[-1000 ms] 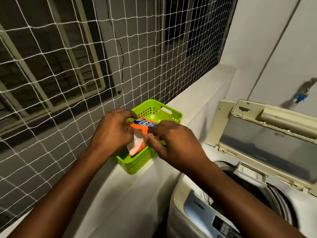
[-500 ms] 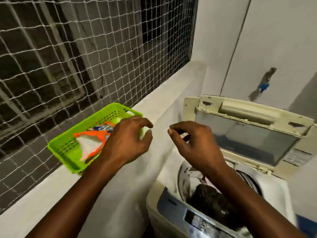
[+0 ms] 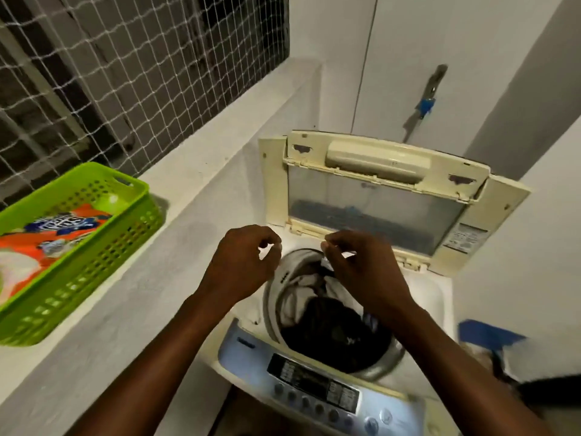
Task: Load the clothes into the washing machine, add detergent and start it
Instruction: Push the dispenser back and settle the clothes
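Note:
A top-loading washing machine (image 3: 435, 297) stands with its lid (image 3: 377, 202) raised. Dark and white clothes (image 3: 333, 328) fill the drum. The control panel (image 3: 314, 385) runs along the front edge. My left hand (image 3: 242, 265) hovers over the drum's left rim and my right hand (image 3: 361, 269) over its far side. On both hands the fingers are curled with thumb against forefinger, and I see nothing between them. An orange detergent packet (image 3: 63, 228) lies in a green basket (image 3: 94, 247) on the ledge to the left.
The white ledge (image 3: 188, 184) runs along a netted window (image 3: 125, 73) at left. A tap with a blue fitting (image 3: 426, 105) is on the back wall. A blurred blue and white object (image 3: 484, 336) sits right of the machine.
Both hands have left the packet and basket and moved right over the drum. The view has swung right, so the basket now sits at far left.

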Tool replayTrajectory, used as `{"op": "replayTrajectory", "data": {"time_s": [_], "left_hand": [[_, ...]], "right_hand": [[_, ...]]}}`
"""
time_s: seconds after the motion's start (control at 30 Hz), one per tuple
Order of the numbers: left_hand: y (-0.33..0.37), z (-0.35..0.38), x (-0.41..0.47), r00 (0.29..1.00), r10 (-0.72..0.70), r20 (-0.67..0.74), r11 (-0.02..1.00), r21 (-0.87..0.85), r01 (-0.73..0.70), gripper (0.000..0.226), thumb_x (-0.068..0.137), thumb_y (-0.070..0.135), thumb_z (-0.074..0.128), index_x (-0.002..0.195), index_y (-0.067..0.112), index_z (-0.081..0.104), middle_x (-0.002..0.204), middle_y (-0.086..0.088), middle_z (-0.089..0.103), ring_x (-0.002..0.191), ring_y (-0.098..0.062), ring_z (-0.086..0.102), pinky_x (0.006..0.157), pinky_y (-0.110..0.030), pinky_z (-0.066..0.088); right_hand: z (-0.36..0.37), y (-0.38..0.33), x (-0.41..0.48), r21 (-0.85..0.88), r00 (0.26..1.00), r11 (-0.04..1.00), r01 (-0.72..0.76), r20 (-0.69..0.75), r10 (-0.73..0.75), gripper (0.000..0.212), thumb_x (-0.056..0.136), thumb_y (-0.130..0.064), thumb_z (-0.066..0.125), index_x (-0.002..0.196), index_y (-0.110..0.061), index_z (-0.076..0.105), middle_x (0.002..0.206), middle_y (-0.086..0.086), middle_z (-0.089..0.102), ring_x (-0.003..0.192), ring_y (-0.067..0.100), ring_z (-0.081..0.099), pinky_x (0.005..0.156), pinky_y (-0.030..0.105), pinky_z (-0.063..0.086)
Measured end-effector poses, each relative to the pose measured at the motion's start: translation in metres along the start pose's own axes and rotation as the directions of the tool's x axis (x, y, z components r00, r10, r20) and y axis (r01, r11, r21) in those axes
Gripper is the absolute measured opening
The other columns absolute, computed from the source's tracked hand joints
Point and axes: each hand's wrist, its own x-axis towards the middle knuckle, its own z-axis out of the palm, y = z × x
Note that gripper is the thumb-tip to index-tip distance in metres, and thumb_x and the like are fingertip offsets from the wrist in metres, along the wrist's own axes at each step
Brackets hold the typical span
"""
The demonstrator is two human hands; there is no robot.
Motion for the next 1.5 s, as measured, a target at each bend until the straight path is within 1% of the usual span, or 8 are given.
{"op": "replayTrajectory", "data": {"time_s": [0.6,0.8,0.87,1.0,1.13,1.33,1.43,1.5], "left_hand": [[-0.037,0.143,0.051,0.832,-0.126,0.540,0.985,-0.033,0.170,0.031,0.094,0.021,0.067,0.125,0.018,0.071,0.124,-0.001,0.072,0.114,-0.019,0.067,0.094,-0.019,0.045],[-0.045,0.185,0.059,0.743,-0.204,0.637,0.946,-0.067,0.318,0.050,0.098,0.018,0.064,0.147,0.018,0.053,0.138,-0.006,0.065,0.122,-0.025,0.062,0.098,-0.024,0.043],[-0.049,0.196,0.066,0.718,-0.261,0.645,0.907,-0.092,0.412,0.053,0.096,0.011,0.063,0.148,0.017,0.052,0.138,-0.004,0.064,0.126,-0.025,0.060,0.094,-0.020,0.039],[-0.061,0.216,0.073,0.668,-0.338,0.663,0.838,-0.112,0.534,0.067,0.092,0.013,0.068,0.154,0.017,0.043,0.145,-0.003,0.058,0.133,-0.022,0.055,0.107,-0.025,0.040],[-0.083,0.242,0.072,0.626,-0.331,0.706,0.781,-0.167,0.602,0.065,0.075,0.032,0.077,0.137,0.041,0.058,0.133,0.014,0.066,0.124,-0.013,0.061,0.115,-0.044,0.044],[-0.093,0.257,0.068,0.628,-0.262,0.732,0.704,-0.300,0.644,0.056,0.074,0.021,0.073,0.122,0.050,0.065,0.123,0.013,0.073,0.118,-0.015,0.067,0.108,-0.047,0.051],[-0.081,0.250,0.072,0.603,-0.280,0.747,0.655,-0.311,0.689,0.059,0.080,0.005,0.069,0.132,0.033,0.063,0.122,0.007,0.074,0.115,-0.018,0.068,0.099,-0.036,0.055],[-0.072,0.244,0.077,0.602,-0.277,0.749,0.631,-0.331,0.702,0.055,0.085,-0.004,0.066,0.129,0.028,0.061,0.119,0.005,0.073,0.105,-0.011,0.068,0.086,-0.024,0.054]], "right_hand": [[0.057,0.148,-0.019,0.141,0.786,0.797,-0.588,-0.133,0.604,0.041,0.090,-0.034,0.074,0.128,-0.021,0.070,0.116,-0.007,0.073,0.110,0.012,0.070,0.097,0.029,0.052],[0.081,0.181,-0.013,0.307,0.722,0.694,-0.651,-0.032,0.692,0.047,0.097,-0.011,0.070,0.139,-0.026,0.056,0.116,-0.015,0.071,0.110,-0.006,0.067,0.085,-0.001,0.043],[0.085,0.187,-0.009,0.337,0.702,0.660,-0.671,0.005,0.712,0.046,0.098,-0.014,0.070,0.138,-0.030,0.054,0.110,-0.026,0.067,0.101,-0.017,0.063,0.089,0.005,0.045],[0.095,0.201,0.001,0.391,0.674,0.607,-0.692,0.047,0.738,0.045,0.092,-0.038,0.074,0.133,-0.034,0.058,0.109,-0.014,0.076,0.105,0.005,0.071,0.101,0.034,0.054],[0.125,0.257,-0.006,0.445,0.623,0.513,-0.734,0.140,0.770,0.107,0.064,-0.082,0.076,0.152,-0.031,0.043,0.128,-0.008,0.071,0.120,0.014,0.067,0.109,0.045,0.051],[0.102,0.193,0.009,0.533,0.627,0.478,-0.698,0.132,0.767,0.046,0.091,-0.029,0.074,0.134,-0.016,0.062,0.119,0.001,0.073,0.106,0.011,0.069,0.084,0.014,0.054],[0.106,0.198,0.013,0.581,0.619,0.457,-0.674,0.106,0.778,0.083,0.074,-0.052,0.078,0.145,-0.018,0.053,0.133,0.002,0.068,0.122,0.019,0.065,0.109,0.040,0.051],[0.108,0.208,0.014,0.593,0.637,0.469,-0.655,0.098,0.765,0.076,0.071,-0.050,0.077,0.139,-0.021,0.058,0.128,0.001,0.071,0.119,0.020,0.067,0.111,0.047,0.049]]}}
